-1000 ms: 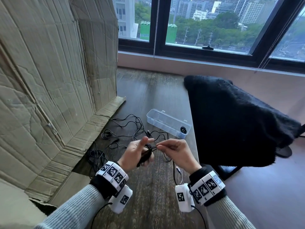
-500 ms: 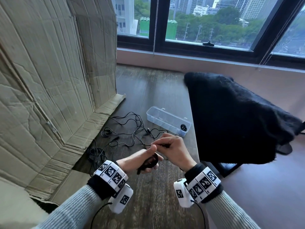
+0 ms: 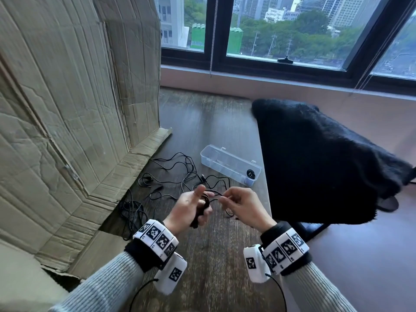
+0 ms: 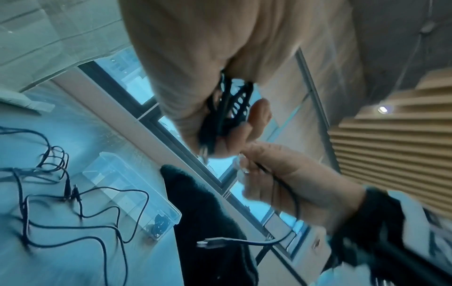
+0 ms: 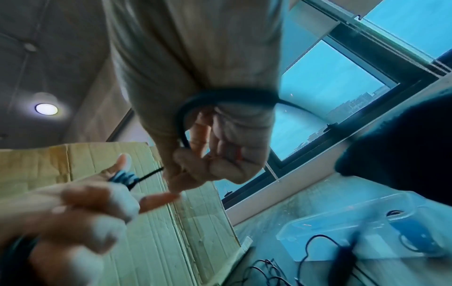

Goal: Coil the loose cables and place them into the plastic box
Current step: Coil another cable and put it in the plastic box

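My left hand grips a black coiled cable bundle, thumb raised; the left wrist view shows the coil wrapped with turns of cable. My right hand pinches the loose end of the same cable just right of the coil. The cable's tail with its plug hangs below that hand. Beyond both hands, loose black cables sprawl on the wooden table. The clear plastic box lies behind them, a small coiled cable at its right end.
A tall cardboard sheet stands along the left, its flap lying on the table. More tangled cable lies near the cardboard's base. A chair draped in black fleece sits against the table's right edge.
Both hands have risen back level after the left one dipped and the right one circled over the coil. The right hand now sits right of the coil, drawing the cable end sideways.
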### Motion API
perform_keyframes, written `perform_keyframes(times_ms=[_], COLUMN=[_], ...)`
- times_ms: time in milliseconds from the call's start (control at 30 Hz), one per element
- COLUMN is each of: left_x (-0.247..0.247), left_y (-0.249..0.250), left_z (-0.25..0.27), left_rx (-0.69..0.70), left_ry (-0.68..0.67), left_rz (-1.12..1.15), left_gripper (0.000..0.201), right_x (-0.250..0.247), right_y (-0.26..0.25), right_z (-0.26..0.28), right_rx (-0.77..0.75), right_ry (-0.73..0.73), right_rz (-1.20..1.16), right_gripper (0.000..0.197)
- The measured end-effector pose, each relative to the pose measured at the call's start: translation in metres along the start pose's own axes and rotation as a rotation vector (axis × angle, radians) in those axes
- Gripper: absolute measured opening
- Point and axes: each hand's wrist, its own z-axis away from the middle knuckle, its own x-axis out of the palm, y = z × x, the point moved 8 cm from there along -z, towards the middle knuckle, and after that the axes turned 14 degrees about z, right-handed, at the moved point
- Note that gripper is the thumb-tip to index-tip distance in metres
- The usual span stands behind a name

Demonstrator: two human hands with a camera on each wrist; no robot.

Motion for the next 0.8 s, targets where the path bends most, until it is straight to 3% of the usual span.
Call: perform_keyframes(times_ms=[133,233,433,567,667,800], left_x=[-0.013,-0.014,-0.029,-0.034,-0.03,-0.017], left_y=[0.009,0.013,0.011,0.008,0.012,0.014], left_z=[-0.008,-0.008,-0.009,-0.01,-0.009,-0.013], left_rx=[0.074,0.11,0.048,-0.091,-0.089,-0.018], left_ry=[0.113,0.143,0.32,0.319,0.308,0.294], left_rz=[0.116,0.04,0.078,0.042,0.085,0.262], left_gripper=[0.098,0.094,0.032,0.029,0.026,0.024], right_x=[0.019,0.035,0.048,0.04,0.032,0.047], right_y=[-0.009,-0.013,-0.021,-0.018,-0.018,-0.03], right_z=[0.019,0.027,0.034,0.032,0.031,0.032], right_rx=[-0.092,-0.116,-0.213,-0.251,-0.237,-0.271], right_ry=[-0.036,-0.058,-0.078,-0.033,-0.002,-0.083], right_rz=[0.072,0.167,0.207,0.298,0.318,0.358], right_gripper=[0.017,0.028,0.024,0.021,0.025,0.026])
